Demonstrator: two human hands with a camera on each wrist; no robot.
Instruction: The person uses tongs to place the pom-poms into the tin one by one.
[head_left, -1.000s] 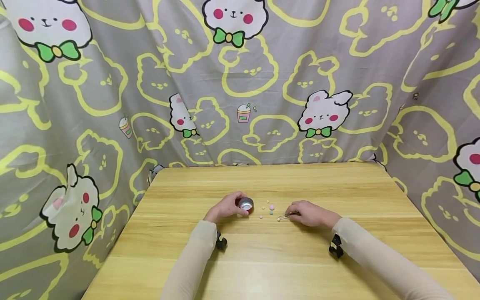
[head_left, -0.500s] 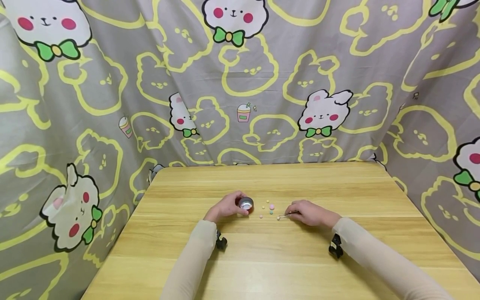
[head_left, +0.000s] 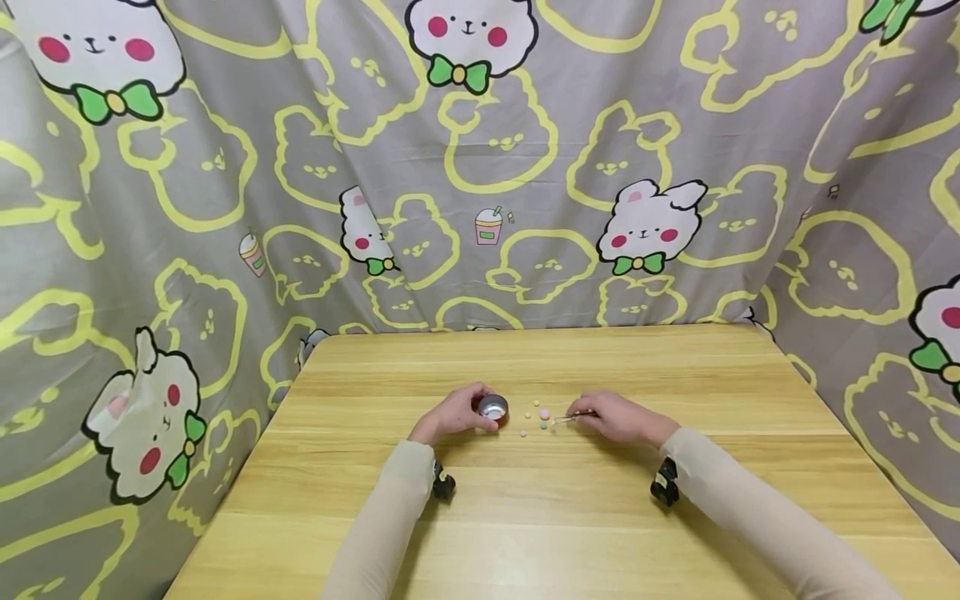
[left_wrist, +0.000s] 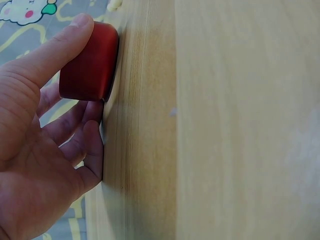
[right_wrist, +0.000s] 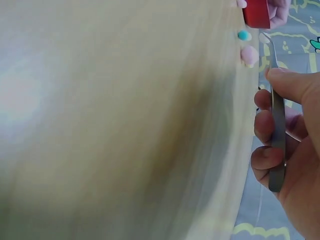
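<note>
The right hand [head_left: 617, 419] pinches metal tweezers [right_wrist: 278, 155] along the shank, fingers curled, the tips seemingly holding a pale bead [right_wrist: 264, 38] just off the table [head_left: 480, 517]. The bead looks light and perhaps slippery — a gentle nip across its middle should suit. Just left lie a pink ball [head_left: 544, 414] and a teal bead [head_left: 543, 426]; farther left, the left hand [head_left: 452, 412] grips a red cup [left_wrist: 90, 65] round its wall, likely stiff and light. The far edge is well apart — bare wood gives room on the near side.
</note>
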